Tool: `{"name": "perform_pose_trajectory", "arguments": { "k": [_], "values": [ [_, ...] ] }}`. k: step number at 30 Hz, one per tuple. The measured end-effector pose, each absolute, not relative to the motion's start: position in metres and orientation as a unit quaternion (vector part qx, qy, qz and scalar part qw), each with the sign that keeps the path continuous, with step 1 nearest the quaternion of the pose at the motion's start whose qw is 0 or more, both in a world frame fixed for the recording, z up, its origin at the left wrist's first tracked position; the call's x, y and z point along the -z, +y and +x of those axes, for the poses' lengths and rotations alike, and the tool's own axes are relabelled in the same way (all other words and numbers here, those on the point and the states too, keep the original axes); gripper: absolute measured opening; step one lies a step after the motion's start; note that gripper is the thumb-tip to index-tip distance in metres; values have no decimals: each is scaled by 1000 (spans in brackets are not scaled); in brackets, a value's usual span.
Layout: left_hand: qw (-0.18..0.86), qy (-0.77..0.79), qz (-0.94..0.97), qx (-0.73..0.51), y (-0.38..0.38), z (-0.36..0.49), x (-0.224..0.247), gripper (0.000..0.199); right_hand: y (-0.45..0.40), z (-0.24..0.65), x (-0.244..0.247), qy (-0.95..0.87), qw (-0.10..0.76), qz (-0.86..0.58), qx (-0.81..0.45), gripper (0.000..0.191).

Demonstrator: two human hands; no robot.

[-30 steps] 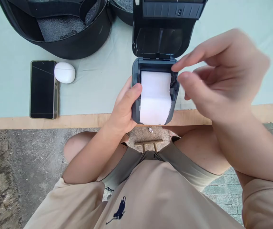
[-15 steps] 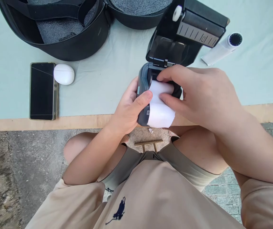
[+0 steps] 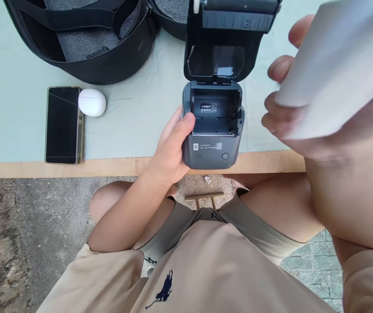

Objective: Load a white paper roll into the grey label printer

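Note:
My left hand (image 3: 175,143) grips the left side of a dark grey portable label printer (image 3: 210,152), thumb on its top edge. The printer's hinged lid (image 3: 223,52) stands up, and its paper compartment (image 3: 215,124) shows bare inside, with a small printed label on the back wall. On the right, my right hand (image 3: 306,117) holds a white paper roll (image 3: 339,65) up close to the camera. The roll and fingers are blurred, with the loose paper end lying across the palm.
A black zippered case (image 3: 108,65) with grey foam lies open at the back left. A smartphone (image 3: 63,126) and a white rounded case (image 3: 92,102) lie side by side on the left. The table's wooden front edge (image 3: 121,167) runs above my knees.
My right hand has lifted the paper roll out of the printer and carried it up to the right. The printer now faces me more squarely, still in my left hand.

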State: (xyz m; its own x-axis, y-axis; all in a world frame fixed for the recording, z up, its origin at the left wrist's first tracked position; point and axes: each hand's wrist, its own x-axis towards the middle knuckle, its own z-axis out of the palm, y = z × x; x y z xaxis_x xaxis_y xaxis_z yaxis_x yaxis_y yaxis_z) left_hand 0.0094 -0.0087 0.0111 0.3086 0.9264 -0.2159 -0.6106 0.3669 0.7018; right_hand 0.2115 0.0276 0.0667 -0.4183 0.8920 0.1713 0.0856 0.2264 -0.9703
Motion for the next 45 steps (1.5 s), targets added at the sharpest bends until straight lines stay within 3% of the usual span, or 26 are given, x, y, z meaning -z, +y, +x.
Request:
{"name": "perform_pose_trajectory", "arguments": {
  "k": [3, 6, 10, 13, 17, 20, 25, 30, 34, 38, 43, 45],
  "values": [
    [767, 298, 259, -506, -7, 8, -11, 24, 38, 212, -58, -492, 409, -405, -654, 46],
    [763, 295, 258, -514, -6, 8, -11, 26, 41, 208, -49, -425, 454, -468, -628, 44],
    [755, 304, 253, -523, -7, 8, -11, 30, 39, 206, -40, -446, 449, -476, -610, 49],
    [751, 311, 251, -526, -7, 8, -12, 40, 37, 209, -37, -537, 455, -458, -543, 44],
    [755, 309, 236, -528, -8, 9, -12, 45, 35, 211, -36, -661, 476, -466, -346, 40],
    [764, 285, 219, -536, -8, 10, -12, 43, 33, 214, -33, -706, 413, -515, -255, 37],
    [771, 283, 207, -531, -8, 9, -15, 40, 35, 220, -26, -790, 272, -535, -125, 63],
    [765, 304, 213, -527, -8, 9, -18, 40, 37, 216, -25, -821, 212, -509, -146, 69],
    [758, 309, 213, -533, -9, 10, -16, 45, 35, 232, -34, -831, 287, -451, -152, 71],
    [756, 304, 211, -540, -9, 10, -12, 41, 43, 267, -38, -774, 409, -483, -7, 44],
    [757, 305, 216, -536, -8, 10, -11, 40, 60, 273, -35, -700, 219, -676, -77, 55],
    [752, 317, 220, -535, -7, 11, -12, 38, 61, 268, -33, -663, 198, -714, -106, 55]
  ]
}}
